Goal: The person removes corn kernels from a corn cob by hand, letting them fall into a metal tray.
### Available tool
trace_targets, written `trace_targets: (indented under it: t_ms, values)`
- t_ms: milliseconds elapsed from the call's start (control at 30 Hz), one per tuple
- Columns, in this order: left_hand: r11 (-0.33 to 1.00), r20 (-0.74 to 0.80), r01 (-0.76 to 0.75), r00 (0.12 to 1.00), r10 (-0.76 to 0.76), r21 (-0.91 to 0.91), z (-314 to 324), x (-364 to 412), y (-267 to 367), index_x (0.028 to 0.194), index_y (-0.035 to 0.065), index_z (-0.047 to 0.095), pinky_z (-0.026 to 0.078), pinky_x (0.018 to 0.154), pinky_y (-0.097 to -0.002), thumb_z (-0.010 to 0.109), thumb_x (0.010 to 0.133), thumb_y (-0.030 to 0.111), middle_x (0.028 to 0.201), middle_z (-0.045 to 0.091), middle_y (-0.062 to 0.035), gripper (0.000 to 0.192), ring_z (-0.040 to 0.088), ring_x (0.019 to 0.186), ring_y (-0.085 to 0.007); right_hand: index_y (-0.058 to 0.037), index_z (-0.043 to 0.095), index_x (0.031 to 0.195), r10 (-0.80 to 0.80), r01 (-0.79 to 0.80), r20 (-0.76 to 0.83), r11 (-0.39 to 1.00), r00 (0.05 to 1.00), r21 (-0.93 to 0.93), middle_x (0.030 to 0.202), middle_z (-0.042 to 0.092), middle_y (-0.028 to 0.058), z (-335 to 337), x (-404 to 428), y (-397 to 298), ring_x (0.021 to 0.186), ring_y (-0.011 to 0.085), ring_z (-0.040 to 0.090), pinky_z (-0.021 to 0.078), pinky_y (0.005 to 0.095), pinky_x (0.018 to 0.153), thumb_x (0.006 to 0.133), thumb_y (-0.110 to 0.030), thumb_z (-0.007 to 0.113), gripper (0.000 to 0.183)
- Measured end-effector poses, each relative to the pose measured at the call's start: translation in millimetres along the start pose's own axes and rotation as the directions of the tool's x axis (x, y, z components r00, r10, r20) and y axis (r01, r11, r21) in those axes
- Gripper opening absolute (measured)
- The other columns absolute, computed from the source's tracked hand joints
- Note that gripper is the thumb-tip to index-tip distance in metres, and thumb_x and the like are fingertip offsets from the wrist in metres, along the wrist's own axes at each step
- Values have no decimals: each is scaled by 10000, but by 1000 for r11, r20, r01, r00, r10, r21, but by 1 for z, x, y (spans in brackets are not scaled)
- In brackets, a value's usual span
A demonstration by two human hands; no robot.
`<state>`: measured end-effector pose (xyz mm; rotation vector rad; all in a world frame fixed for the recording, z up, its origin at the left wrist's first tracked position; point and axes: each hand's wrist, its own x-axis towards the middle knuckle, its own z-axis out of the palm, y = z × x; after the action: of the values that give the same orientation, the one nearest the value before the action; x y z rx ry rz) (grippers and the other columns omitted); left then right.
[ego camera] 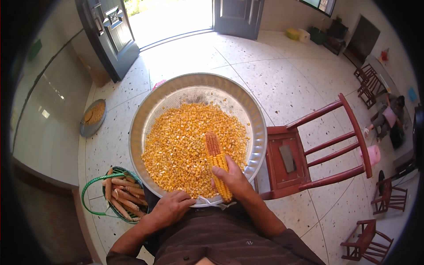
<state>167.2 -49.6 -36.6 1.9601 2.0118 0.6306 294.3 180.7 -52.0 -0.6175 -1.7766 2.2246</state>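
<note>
My right hand (pixel 233 177) grips a partly shelled corn cob (pixel 218 162). Its upper end is bare and reddish, while yellow kernels still cover the lower part. Below it, a wide round metal basin (pixel 255 132) with a perforated bottom holds a broad heap of loose corn kernels (pixel 185 142). My left hand (pixel 174 203) rests on the near rim of the basin, fingers bent over the edge; whether anything lies under them is hidden. A white string (pixel 207 200) hangs at the rim between my hands.
A green basket (pixel 124 218) of stripped cobs (pixel 127 195) stands at left, near a tray (pixel 88 130) of kernels. A red wooden chair (pixel 275 145) is close on the right. Small chairs (pixel 364 235) and a seated person (pixel 389 116) are farther right. An open door (pixel 121 43) lies ahead.
</note>
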Motion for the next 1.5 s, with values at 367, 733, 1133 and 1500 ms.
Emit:
trace_targets:
  t_ms: [367, 733, 1133, 1500]
  values:
    - [996, 279, -41, 958, 63, -81, -53, -5, -8, 1058, 77, 716, 542, 783, -361, 677, 840, 124, 930, 651, -72, 226, 661, 900, -253, 97, 397, 1423, -98, 72, -72, 950, 993, -303, 1311, 585, 265, -1, 16, -29, 1231, 319, 571, 417, 398, 1062, 908, -422, 691, 789]
    - [436, -227, 50, 797, -560, -898, -67, 116, -78, 1409, -20, 426, 553, 888, -347, 410, 1089, 400, 1136, 633, -154, 528, 653, 1037, -219, 54, 289, 1507, -143, 154, 62, 837, 988, -525, 1319, 569, 320, 28, 49, -50, 1197, 385, 610, 463, 432, 1035, 875, -352, 718, 866]
    - [-207, -223, -349, 859, -461, -914, -33, 187, -118, 1318, 4, 465, 554, 871, -430, 349, 1018, 219, 1049, 624, -168, 387, 637, 947, -277, 110, 360, 1444, -152, 202, 162, 909, 975, -366, 1296, 577, 211, 22, 131, -35, 1203, 261, 564, 410, 363, 1066, 834, -350, 704, 838]
    - [218, -148, -40, 851, -504, -975, -24, 169, -99, 1509, -9, 195, 544, 947, -378, 720, 851, 20, 1192, 547, -164, 842, 610, 1095, -233, 149, 247, 1498, -176, 164, 11, 893, 984, -419, 1349, 546, 288, 37, 121, -5, 1220, 325, 588, 506, 378, 986, 887, -300, 681, 874]
